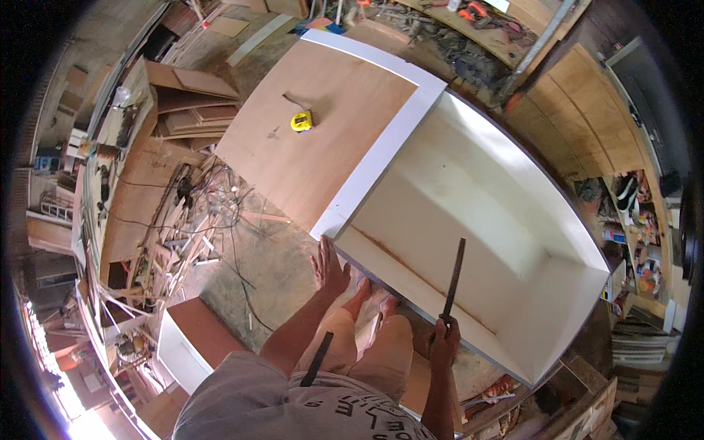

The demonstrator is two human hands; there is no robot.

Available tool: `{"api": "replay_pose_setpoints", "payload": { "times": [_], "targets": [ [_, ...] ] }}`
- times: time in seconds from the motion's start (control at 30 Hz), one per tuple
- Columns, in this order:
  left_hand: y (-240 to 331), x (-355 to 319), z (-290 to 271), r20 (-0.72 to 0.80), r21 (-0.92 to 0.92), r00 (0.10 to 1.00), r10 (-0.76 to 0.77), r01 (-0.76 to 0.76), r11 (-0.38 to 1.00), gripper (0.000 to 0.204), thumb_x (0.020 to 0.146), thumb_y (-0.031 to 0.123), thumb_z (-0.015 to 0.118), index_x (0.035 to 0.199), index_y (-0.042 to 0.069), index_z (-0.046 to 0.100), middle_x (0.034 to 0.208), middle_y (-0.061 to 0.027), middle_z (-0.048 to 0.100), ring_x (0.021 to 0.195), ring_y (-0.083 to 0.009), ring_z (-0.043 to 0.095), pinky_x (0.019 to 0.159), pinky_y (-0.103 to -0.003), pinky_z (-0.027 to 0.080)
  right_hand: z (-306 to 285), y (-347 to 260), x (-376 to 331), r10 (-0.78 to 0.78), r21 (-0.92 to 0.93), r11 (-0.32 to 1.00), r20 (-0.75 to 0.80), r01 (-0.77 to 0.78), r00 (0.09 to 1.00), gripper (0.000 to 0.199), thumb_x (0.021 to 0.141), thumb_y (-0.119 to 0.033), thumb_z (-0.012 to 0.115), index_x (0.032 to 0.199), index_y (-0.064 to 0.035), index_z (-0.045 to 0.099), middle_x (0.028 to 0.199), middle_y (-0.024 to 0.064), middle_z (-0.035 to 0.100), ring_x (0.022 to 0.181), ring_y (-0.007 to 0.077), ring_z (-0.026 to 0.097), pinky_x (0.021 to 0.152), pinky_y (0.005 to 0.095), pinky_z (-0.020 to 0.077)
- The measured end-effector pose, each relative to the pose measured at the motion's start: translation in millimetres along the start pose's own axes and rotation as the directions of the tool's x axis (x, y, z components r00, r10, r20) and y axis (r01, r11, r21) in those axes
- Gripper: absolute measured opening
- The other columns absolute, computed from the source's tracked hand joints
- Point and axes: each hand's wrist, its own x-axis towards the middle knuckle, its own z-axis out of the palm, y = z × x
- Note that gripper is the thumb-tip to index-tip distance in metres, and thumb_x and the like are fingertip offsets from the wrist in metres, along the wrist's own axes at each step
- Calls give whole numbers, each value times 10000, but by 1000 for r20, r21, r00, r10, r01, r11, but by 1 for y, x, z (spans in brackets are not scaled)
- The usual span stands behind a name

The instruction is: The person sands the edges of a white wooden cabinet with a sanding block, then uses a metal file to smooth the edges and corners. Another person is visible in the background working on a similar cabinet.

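A large white open cabinet box (447, 191) lies in front of me, hollow side up. On its left part sits a brown plywood panel (330, 110) edged by a white strip (381, 154). My left hand (330, 268), fingers stretched out, is at the near edge by the strip's lower corner; I cannot tell how firmly it touches. My right hand (444, 341) is wrapped round the end of a long, narrow, dark flat file (455, 275). The file points away from me, over the box's near wall. A yellow tape measure (301, 122) rests on the plywood panel.
Wood scraps and offcuts (194, 242) litter the floor at the left, with dark cables among them. A smaller white and brown box (198, 341) stands at the lower left. Wooden boards (198, 103) are stacked at the back left. A cluttered workbench (484, 29) is at the back.
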Motion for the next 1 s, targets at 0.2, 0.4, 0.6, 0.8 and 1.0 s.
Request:
{"api": "replay_pose_setpoints", "payload": {
  "times": [0.2,0.4,0.6,0.8,1.0],
  "targets": [
    [12,-19,4,-27,19,1000,-11,11,1000,920,909,281,635,1570,-24,73,1656,-202,50,1530,-375,76,1204,-602,104,-43,42,13,-74,-157,984,88,87,993,218,1032,-250,548,1072,-35,547,609,-17,494,430,54,431,369,223,347],
    [6,-29,13,-69,-21,997,-27,26,999,912,893,258,646,1567,-24,99,1652,-199,78,1523,-375,108,1208,-584,116,-57,23,21,-61,-69,995,188,75,980,227,1037,-270,534,1050,-45,564,632,-20,500,452,50,429,383,229,356],
    [-4,-38,21,-147,26,989,9,-5,1000,745,897,248,643,1505,-21,307,1633,-165,185,1506,-330,204,1212,-571,126,-38,20,51,-88,-35,995,199,97,976,246,1047,-297,505,993,-61,549,647,-20,496,486,47,434,428,231,385],
    [-12,-18,9,-386,-149,922,-21,-40,988,499,934,264,625,1373,61,503,1450,-154,498,1387,-345,417,1183,-557,215,21,-10,80,-58,-26,997,296,69,953,223,1050,-276,491,1007,-61,531,657,-9,504,482,52,440,415,232,365],
    [15,109,-29,-481,-350,865,142,-339,873,486,941,270,636,1349,32,520,1413,-205,518,1296,-386,493,1098,-491,367,95,19,166,-101,65,995,409,82,907,272,1037,-294,528,1121,-37,548,656,-12,504,485,58,446,417,223,368]
  ]
}}
